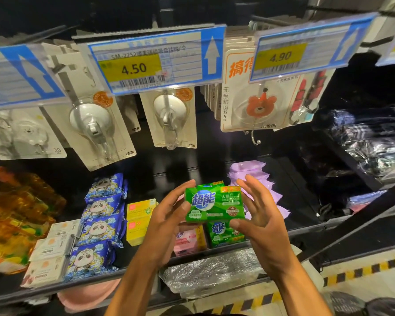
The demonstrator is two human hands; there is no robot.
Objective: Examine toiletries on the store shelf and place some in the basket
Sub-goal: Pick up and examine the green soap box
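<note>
A green soap pack [213,204] with white and blue lettering is held up in front of the shelf. My left hand [169,215] grips its left end, thumb on the front and fingers behind. My right hand [258,213] is at its right end, thumb under the lower right corner and fingers spread and straight behind the pack. Below it on the shelf lie another green soap pack [224,233] and a pink soap pack [187,241]. No basket is in view.
Yellow soap boxes [140,215], blue panda packs [100,222], white boxes [53,249] and orange bags [14,215] fill the shelf to the left. Purple packs [255,176] lie behind my right hand. Hook cards [169,117] and price tags [155,60] hang overhead. A hazard-striped floor edge [363,270] runs lower right.
</note>
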